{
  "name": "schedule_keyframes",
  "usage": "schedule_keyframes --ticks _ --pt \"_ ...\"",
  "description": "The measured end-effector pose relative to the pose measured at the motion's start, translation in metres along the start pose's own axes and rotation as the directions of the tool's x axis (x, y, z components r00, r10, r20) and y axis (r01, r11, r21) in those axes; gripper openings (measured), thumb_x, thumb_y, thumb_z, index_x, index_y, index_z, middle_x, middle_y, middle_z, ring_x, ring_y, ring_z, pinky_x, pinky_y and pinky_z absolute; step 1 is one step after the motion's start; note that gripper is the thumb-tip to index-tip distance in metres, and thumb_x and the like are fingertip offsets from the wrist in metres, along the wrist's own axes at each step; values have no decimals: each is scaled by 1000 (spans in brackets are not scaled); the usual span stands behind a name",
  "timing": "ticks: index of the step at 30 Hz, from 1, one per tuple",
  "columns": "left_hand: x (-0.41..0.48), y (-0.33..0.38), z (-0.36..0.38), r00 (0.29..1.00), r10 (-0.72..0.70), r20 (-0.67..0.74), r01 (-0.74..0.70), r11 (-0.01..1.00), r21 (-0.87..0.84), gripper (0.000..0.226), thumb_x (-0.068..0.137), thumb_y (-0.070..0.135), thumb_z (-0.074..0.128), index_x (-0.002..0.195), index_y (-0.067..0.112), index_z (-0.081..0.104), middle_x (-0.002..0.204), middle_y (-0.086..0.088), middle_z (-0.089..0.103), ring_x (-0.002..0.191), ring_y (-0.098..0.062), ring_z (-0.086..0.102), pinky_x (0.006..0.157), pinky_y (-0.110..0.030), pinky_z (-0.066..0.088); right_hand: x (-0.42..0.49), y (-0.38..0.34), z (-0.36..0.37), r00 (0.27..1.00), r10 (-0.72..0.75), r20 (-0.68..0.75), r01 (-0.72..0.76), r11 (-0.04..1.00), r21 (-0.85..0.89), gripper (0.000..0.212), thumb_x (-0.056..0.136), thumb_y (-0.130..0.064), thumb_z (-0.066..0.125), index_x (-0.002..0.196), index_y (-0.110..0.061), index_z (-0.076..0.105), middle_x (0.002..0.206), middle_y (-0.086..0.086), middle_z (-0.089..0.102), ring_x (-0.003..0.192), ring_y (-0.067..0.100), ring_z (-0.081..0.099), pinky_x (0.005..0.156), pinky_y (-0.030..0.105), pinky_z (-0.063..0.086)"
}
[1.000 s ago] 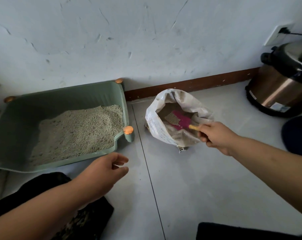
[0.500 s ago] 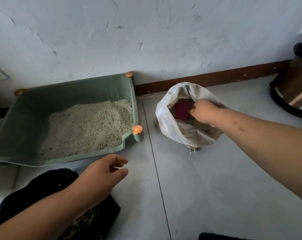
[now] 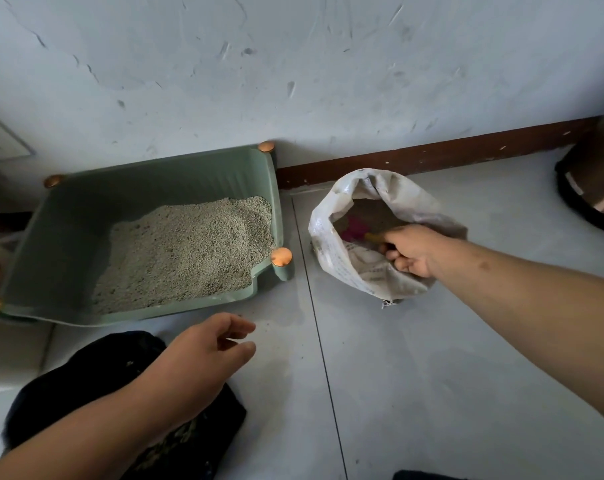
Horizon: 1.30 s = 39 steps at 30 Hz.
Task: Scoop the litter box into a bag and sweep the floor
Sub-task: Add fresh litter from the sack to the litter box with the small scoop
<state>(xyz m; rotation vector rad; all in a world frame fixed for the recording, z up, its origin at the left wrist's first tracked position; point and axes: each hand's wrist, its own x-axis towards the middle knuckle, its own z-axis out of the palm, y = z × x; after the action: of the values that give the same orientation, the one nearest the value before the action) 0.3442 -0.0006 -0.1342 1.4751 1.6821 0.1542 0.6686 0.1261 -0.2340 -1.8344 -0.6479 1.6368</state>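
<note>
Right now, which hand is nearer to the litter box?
Left. The left hand hangs open just in front of the litter box; the right hand is at the mouth of the bag, gripping the scoop.

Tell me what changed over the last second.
The right hand pushed the pink scoop from above the bag down into its mouth; the litter heaped on it is no longer seen. Its grip on the handle held. The left hand still hovers empty above the floor; the litter box and bag stayed put.
</note>
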Motion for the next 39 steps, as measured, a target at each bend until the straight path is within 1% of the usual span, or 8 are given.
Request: schedule_keyframes --ticks 3,8,13,18,25,28,34,39 --pt "-2 0 0 1000 13 -12 -13 1000 12 20 91 24 67 111 30 66 110 12 67 97 0 65 87 -22 50 -6 5 -5 999 -44 14 42 993 109 13 99 -12 47 108 -12 57 69 3 42 32 2 31 28 11 12" --pt "0 5 2 999 52 -1 -52 999 11 20 92 26 67 110 31 66 110 11 67 97 2 63 81 -14 47 -33 22 -23 996 -93 10 90 979 184 26 101 -14 45 124 -14 56 71 2 44 38 3 34 29 11 16" --pt "3 16 6 993 114 28 -115 992 43 21 93 26 65 113 32 63 112 13 65 98 4 62 82 -14 46 -65 51 -33 995 -98 18 92 972 218 30 99 -15 50 128 -18 57 68 0 48 40 2 34 33 12 17" --pt "2 25 12 987 150 65 -152 988 19 17 93 26 65 108 35 62 114 12 66 99 2 62 85 -19 47 -94 60 -38 992 -123 37 108 958 267 25 99 -12 47 116 -22 63 70 1 45 45 4 33 36 14 16" --pt "5 26 9 979 185 85 -189 982 33 17 93 27 64 109 33 62 113 11 66 98 1 63 87 -21 50 -118 62 -55 992 -124 -16 125 966 226 28 99 -11 45 124 -13 59 70 2 49 49 7 32 37 15 18" --pt "7 24 8 980 186 77 -188 982 22 16 93 26 65 107 34 62 113 10 66 97 0 64 83 -21 52 -131 60 -56 990 -142 -13 142 972 186 27 100 -11 45 122 -14 60 72 3 50 52 8 31 39 16 19" --pt "10 24 14 980 187 62 -189 982 27 17 93 26 64 110 30 63 112 9 66 88 1 61 56 -13 40 -148 62 -52 989 -146 16 142 979 149 27 100 -12 46 122 -15 61 75 4 50 53 10 31 43 18 20" --pt "10 27 15 980 190 64 -193 980 39 25 95 26 62 119 26 64 115 8 65 85 4 60 51 -10 40 -158 59 -50 987 -161 2 158 974 164 26 100 -12 45 120 -12 62 74 3 49 53 9 30 44 19 19"
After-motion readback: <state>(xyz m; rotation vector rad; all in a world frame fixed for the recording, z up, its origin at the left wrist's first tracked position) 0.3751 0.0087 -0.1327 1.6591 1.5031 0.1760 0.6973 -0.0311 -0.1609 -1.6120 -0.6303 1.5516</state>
